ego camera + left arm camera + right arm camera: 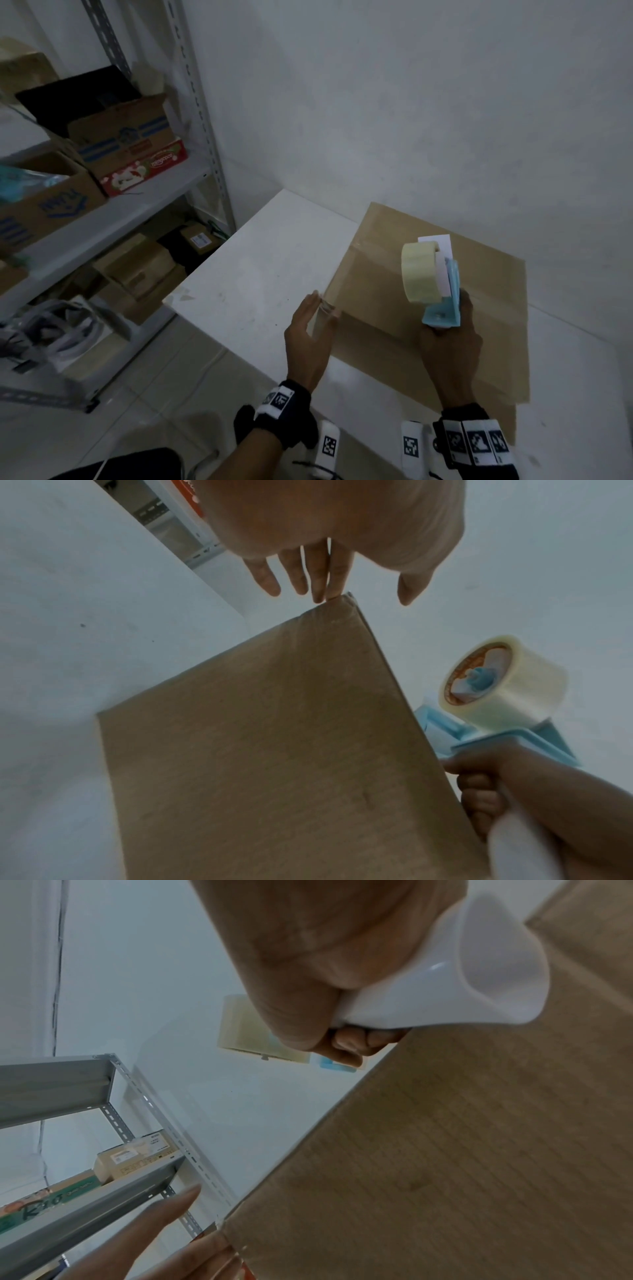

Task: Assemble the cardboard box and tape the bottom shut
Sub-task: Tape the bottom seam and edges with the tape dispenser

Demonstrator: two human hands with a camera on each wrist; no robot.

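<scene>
A brown cardboard box [428,308] stands on the white table [260,260], its closed face up. My left hand [310,329] lies with straight fingers against the box's near left corner [342,601]; the fingertips [334,593] touch the edge. My right hand [452,346] grips the white handle [479,974] of a light blue tape dispenser [445,301] held above the box top. A roll of clear tape [421,274] sits on the dispenser [493,739]. The roll [503,680] is plain in the left wrist view, beside the box's side [274,750].
A grey metal shelf rack [113,212] stands to the left, loaded with cardboard boxes [120,137] and a red carton [144,171]. More boxes sit on its lower level [144,267]. A white wall [411,102] rises behind the table. The tiled floor [137,411] lies left of the table.
</scene>
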